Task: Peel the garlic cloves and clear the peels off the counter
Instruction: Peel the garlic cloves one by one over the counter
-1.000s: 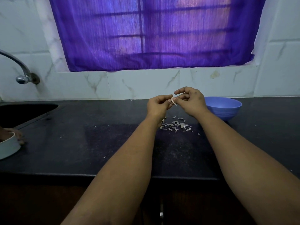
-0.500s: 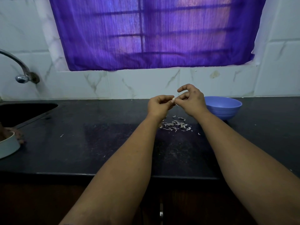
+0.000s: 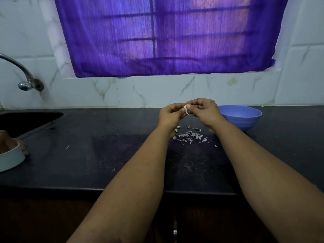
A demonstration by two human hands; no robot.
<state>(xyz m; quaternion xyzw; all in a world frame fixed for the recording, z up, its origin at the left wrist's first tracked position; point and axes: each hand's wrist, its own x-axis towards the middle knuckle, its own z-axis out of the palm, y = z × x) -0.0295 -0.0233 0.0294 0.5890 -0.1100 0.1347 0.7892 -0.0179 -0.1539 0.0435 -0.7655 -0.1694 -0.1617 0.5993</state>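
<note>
Black speckled stone counter [image 3: 108, 155]: the wide stretch at centre-left of the frame is open, only a few stray flecks on it. The near edge, lower centre, is crossed by both forearms, which block that lane.

Centre right: a scatter of pale papery garlic peels [image 3: 190, 136] lies on the counter under the raised left hand [image 3: 171, 114] and right hand [image 3: 206, 110].

Right of centre: a round blue plastic bowl [image 3: 241, 116] sits just beside the right wrist; the counter to its right is bare to the frame edge.

Left edge: a pale round dish [image 3: 10, 159] overhangs the frame border. Upper left: a dark recessed sink [image 3: 26, 120], with a curved chrome tap [image 3: 22, 74] above it.
</note>
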